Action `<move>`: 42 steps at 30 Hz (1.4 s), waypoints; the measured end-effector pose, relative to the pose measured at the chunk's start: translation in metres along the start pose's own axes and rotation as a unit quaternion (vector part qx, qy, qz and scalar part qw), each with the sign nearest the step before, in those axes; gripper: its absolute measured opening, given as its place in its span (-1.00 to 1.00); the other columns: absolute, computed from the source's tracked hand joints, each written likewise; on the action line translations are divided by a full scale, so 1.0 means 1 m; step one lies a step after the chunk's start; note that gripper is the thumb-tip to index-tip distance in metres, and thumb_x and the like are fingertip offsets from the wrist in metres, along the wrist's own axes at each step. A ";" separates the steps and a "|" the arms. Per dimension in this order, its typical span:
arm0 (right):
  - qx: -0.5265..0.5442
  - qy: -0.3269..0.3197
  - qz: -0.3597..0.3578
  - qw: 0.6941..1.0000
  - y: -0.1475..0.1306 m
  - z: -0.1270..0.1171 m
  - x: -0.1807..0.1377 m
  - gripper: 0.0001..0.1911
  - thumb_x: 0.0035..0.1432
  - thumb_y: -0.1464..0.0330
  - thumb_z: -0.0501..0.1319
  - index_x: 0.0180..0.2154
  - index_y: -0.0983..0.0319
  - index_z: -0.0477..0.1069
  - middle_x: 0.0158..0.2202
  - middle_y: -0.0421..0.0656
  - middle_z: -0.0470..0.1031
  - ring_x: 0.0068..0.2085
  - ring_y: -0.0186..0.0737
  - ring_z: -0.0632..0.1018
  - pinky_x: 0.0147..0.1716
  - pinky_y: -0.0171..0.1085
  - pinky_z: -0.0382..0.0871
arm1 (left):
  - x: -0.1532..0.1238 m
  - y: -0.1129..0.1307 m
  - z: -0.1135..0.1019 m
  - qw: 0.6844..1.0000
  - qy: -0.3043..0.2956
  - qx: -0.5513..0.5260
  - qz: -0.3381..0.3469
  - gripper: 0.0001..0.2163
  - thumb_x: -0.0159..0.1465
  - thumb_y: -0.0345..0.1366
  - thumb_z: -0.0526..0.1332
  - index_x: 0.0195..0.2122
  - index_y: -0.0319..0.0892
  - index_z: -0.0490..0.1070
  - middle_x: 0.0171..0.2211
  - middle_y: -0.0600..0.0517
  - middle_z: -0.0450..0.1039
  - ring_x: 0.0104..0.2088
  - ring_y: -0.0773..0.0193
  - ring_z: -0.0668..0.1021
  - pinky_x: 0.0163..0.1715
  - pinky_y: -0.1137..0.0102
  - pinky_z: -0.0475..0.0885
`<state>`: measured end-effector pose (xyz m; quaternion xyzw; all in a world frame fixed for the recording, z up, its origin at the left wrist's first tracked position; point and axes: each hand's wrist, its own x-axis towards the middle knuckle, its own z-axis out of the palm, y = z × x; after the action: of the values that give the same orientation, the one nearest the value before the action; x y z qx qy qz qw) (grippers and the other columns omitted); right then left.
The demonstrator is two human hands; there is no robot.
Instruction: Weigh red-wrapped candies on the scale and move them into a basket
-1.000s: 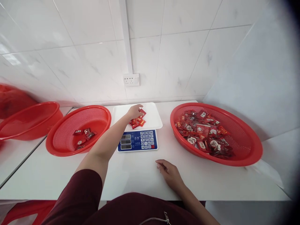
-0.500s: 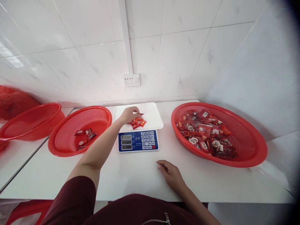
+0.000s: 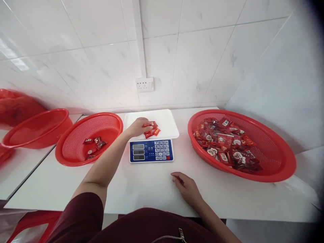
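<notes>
On the white pan (image 3: 169, 126) of a digital scale (image 3: 151, 152), my left hand (image 3: 138, 128) reaches over a small heap of red wrapped packets (image 3: 153, 131). Its fingers and thumb are closed around some packets at the heap's left side; the fingertips are partly hidden. My right hand (image 3: 186, 186) rests on the table in front of the scale, fingers loosely curled, with nothing visible in them. The scale's blue front panel has number keys and three small displays.
To the right, a large red perforated basket (image 3: 278, 162) holds many red packets. Left of the scale, another red basket (image 3: 65, 148) has several packets. Farther left are a red basin (image 3: 37, 135) and a red bag (image 3: 20, 108). A wall socket (image 3: 144, 84) is behind the scale.
My left hand has come down from just above the heap onto the packets, carrying a pinched packet to them. The view has shifted slightly; my right hand stays put on the table.
</notes>
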<state>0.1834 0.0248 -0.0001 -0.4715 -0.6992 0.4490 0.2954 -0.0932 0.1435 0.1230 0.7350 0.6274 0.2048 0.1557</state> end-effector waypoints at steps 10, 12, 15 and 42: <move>-0.004 -0.001 0.005 1.000 -0.010 -0.003 0.000 -0.75 0.08 0.29 0.02 -0.31 0.02 0.48 -0.36 -0.19 0.55 -0.35 -0.07 0.53 -0.33 -0.15 0.43 | 0.021 0.014 0.012 0.999 -0.037 0.007 -0.034 -0.54 0.08 -0.17 0.24 0.02 -0.12 0.27 -0.03 -0.07 0.39 -0.08 0.11 0.41 -0.12 0.32 0.31; -0.002 -0.001 0.005 1.000 -0.010 -0.004 0.000 -0.75 0.08 0.29 0.03 -0.31 0.02 0.48 -0.36 -0.19 0.55 -0.35 -0.07 0.53 -0.33 -0.16 0.44 | 0.025 0.013 0.011 0.998 -0.042 0.000 -0.038 -0.60 0.07 -0.22 0.24 -0.03 -0.12 0.32 -0.10 -0.05 0.44 -0.16 0.15 0.46 -0.20 0.37 0.33; -0.005 0.000 0.006 1.000 -0.009 -0.003 0.000 -0.74 0.07 0.29 0.03 -0.31 0.01 0.48 -0.35 -0.19 0.55 -0.35 -0.07 0.53 -0.34 -0.16 0.44 | 0.030 0.011 0.007 0.999 -0.022 -0.011 -0.036 -0.76 0.14 -0.25 0.18 -0.15 -0.11 0.39 -0.17 0.00 0.47 -0.22 0.20 0.47 -0.24 0.40 0.32; 0.000 -0.004 0.008 1.000 -0.003 -0.002 0.001 -0.76 0.09 0.24 0.04 -0.30 0.00 0.47 -0.33 -0.18 0.54 -0.35 -0.05 0.52 -0.33 -0.13 0.42 | -0.001 -0.033 -0.005 0.988 0.008 0.067 -0.141 -0.70 0.23 -0.28 0.04 -0.03 -0.19 0.32 -0.08 -0.13 0.39 -0.12 0.13 0.43 -0.09 0.31 0.29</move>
<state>0.1832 0.0258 0.0033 -0.4755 -0.6965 0.4530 0.2891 -0.1241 0.1481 0.1112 0.6464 0.7382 0.1439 0.1282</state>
